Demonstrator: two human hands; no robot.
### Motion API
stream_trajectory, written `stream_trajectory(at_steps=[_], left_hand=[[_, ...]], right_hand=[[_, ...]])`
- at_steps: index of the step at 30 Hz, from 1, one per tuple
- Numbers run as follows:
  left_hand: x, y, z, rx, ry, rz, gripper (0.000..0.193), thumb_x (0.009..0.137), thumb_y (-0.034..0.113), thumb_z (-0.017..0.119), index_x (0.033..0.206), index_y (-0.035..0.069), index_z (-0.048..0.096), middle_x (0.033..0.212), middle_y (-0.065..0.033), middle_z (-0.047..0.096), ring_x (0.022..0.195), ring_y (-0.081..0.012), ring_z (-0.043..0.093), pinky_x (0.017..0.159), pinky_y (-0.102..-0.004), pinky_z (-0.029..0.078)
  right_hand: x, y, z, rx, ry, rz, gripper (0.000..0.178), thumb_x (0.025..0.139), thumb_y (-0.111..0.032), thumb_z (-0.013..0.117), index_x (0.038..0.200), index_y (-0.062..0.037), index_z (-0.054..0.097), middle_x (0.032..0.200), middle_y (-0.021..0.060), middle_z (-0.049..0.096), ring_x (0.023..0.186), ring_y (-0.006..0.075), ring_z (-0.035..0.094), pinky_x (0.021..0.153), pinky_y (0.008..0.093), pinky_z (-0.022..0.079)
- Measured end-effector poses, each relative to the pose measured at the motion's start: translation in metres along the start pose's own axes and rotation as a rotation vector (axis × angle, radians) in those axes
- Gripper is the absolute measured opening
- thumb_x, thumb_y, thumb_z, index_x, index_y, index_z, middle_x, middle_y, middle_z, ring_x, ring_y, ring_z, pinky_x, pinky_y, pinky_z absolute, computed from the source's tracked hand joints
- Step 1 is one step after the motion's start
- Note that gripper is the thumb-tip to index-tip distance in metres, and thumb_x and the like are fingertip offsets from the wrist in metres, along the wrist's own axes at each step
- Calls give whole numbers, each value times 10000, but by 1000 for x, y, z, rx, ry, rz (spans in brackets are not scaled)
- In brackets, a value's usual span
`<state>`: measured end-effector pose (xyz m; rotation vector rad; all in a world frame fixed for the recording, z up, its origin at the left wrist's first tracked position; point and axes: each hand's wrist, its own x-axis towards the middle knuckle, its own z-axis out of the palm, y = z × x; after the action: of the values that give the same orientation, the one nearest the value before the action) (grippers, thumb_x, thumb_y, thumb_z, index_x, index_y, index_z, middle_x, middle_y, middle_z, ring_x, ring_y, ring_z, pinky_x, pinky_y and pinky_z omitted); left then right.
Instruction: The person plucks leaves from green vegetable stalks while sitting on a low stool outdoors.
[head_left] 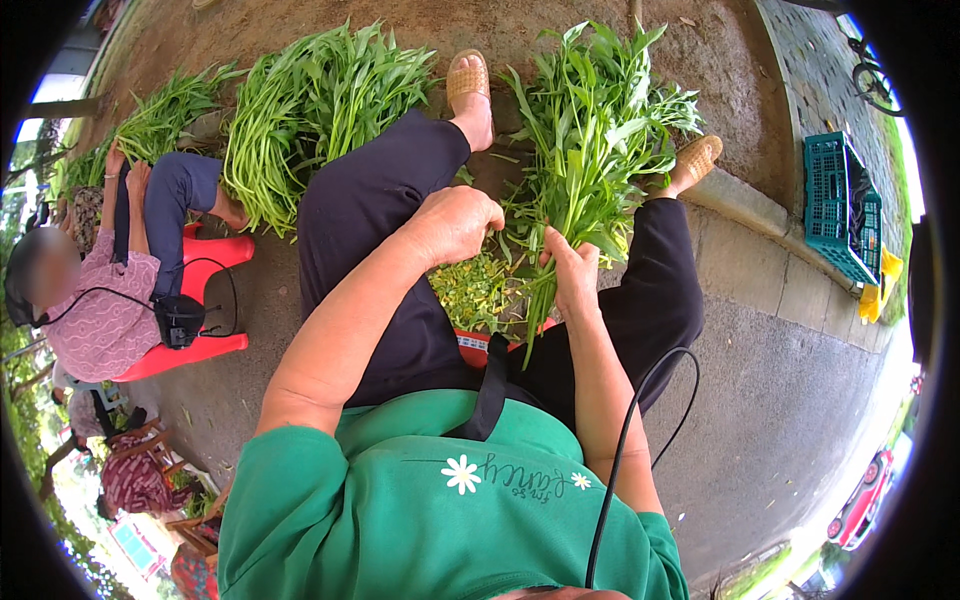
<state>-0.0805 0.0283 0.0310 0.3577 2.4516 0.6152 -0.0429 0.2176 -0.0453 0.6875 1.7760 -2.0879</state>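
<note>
Right hand (pixel 575 270): I see it clasped round a leafy green stalk bunch (pixel 590 130), held over my lap | Left hand (pixel 455 222): loosely curled at the stems, grip unclear | Trimmings (pixel 475 290): yellow-green scraps heaped below | Second bundle (pixel 300 110): long, limp, on dirt

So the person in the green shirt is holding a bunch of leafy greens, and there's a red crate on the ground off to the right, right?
Not quite: the crate is green, not red, as the head view shows. The rest holds. The right hand grips the bunch of leafy greens by its stems, with the left hand just beside it.
</note>
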Motion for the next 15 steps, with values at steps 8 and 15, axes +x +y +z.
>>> stream_trajectory(at_steps=[8, 15], left_hand=[[3, 0, -1, 97, -27, -54, 184, 739, 152, 642, 909, 89, 677, 850, -115, 661, 852, -279, 628, 766, -387, 491], [18, 14, 1, -125, 369, 10, 201, 760, 160, 645, 944, 81, 651, 781, -96, 657, 727, -268, 634, 683, -352, 501]], right_hand=[[-5, -12, 4, -6, 0, -2, 326, 833, -190, 597, 548, -40, 544, 501, 10, 510, 409, 78, 432, 407, 232, 330], [-1, -4, 1, 11, -6, -26, 210, 838, -143, 606, 663, -29, 592, 540, 10, 534, 431, 75, 451, 419, 221, 345]])
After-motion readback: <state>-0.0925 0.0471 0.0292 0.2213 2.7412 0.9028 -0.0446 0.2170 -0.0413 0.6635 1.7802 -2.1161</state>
